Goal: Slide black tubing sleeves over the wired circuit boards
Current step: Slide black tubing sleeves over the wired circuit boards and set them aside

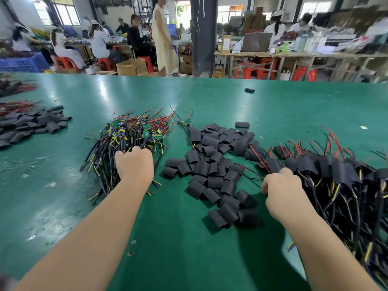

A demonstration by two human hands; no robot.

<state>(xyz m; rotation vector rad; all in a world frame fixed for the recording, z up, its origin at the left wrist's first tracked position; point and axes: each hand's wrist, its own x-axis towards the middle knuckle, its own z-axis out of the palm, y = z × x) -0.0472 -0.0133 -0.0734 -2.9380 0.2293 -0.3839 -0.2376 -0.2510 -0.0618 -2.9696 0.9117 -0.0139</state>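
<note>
The left hand (134, 164) lies on the near part of a heap of wired circuit boards (134, 131). Its fingers are curled down into the wires, but its own back hides them, so it is not possible to tell if it holds one. The green boards with red, black and yellow wires spread out beyond this hand.

The right hand (282, 190) is at the edge of a second heap, boards already covered with sleeves (336, 171), which goes on to the right of it. Its fingers are bent too and mostly hidden, so its grip cannot be told.

Between the two hands, on the green table (189, 248), lies a pile of loose black sleeves (214, 164). Far to the left of the left hand is another pile of sleeves (31, 124). A single sleeve (249, 90) lies well beyond both hands.
</note>
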